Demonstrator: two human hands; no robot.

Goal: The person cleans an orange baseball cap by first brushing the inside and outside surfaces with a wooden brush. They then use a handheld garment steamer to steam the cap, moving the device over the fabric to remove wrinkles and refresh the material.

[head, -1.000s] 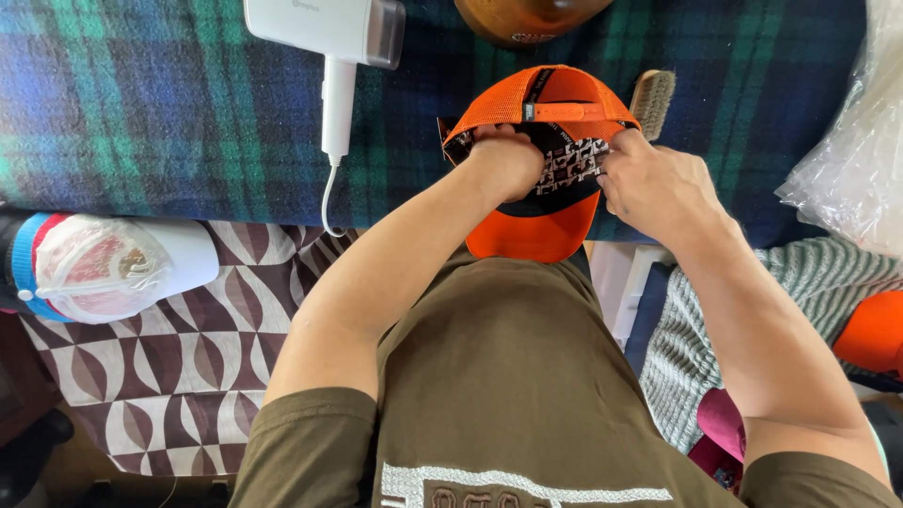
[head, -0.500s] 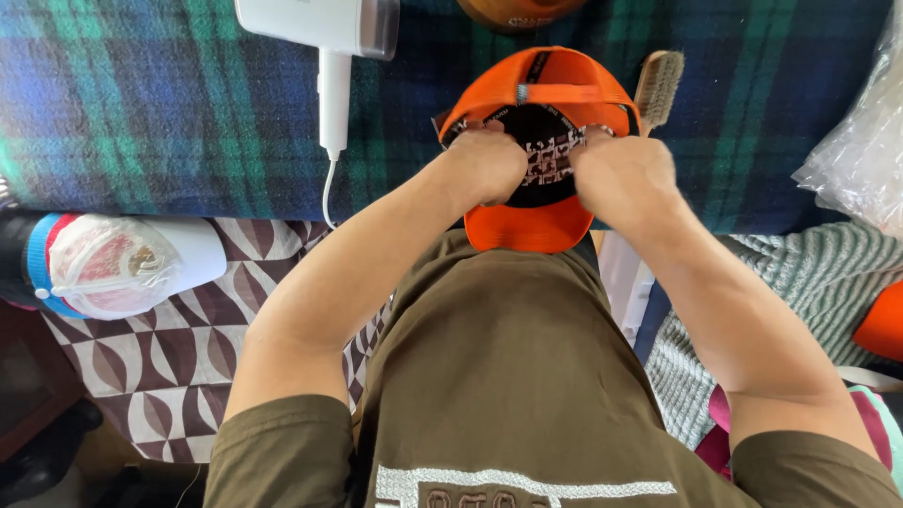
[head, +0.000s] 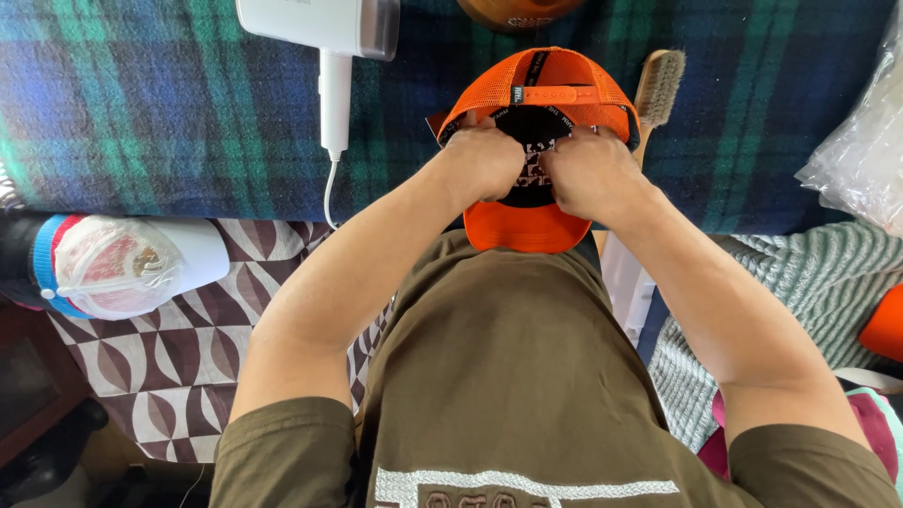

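Orange cap [head: 527, 226] lies upside down on the plaid blanket [head: 169, 122], brim toward the person. Left hand [head: 484, 162] and right hand [head: 593, 174] both closed, pinching the cap's inner band. Brush [head: 658, 87] just beside; white steamer [head: 324, 38] well left.

A blue-green plaid blanket [head: 141, 122] covers the surface in bright daylight. Below it lies a brown geometric-patterned cloth [head: 188, 357], and a grey-green knitted throw [head: 809, 282] sits to the right.

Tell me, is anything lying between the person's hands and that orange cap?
Nothing visible does. The left hand and right hand already grip the orange cap directly, fingers tucked inside it. The brush only lies beside it.
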